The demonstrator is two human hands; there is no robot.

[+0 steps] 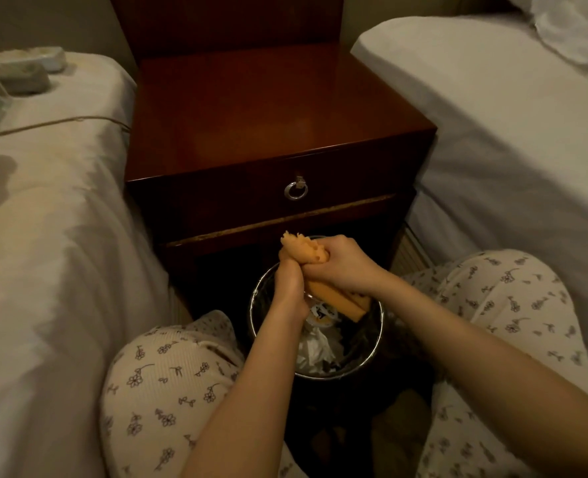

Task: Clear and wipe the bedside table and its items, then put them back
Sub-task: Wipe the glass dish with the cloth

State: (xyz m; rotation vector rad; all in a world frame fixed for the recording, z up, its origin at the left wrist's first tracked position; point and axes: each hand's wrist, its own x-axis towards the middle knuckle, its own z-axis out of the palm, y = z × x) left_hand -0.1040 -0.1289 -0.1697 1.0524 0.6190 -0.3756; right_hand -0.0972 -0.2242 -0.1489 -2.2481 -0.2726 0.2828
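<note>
The orange cleaning cloth (334, 300) is at lower centre of the frame, directly above the metal wastebin (323, 375). It is twisted into a roll. Its frayed upper end projects above the fingers, and its flat lower end extends below them over the bin opening.

The left hand (287, 288) clenches the roll from the left. The right hand (342, 265) clenches it from the right, fingers curled over the top. The two hands touch.

The bin holds crumpled white paper (315, 350).

The bedside table (268, 108) stands behind, with a ring pull (296, 190) on its drawer front.

The left bed (44, 236) carries blurred items (23, 75) at upper left. The right bed (492, 132) fills the right side.
</note>
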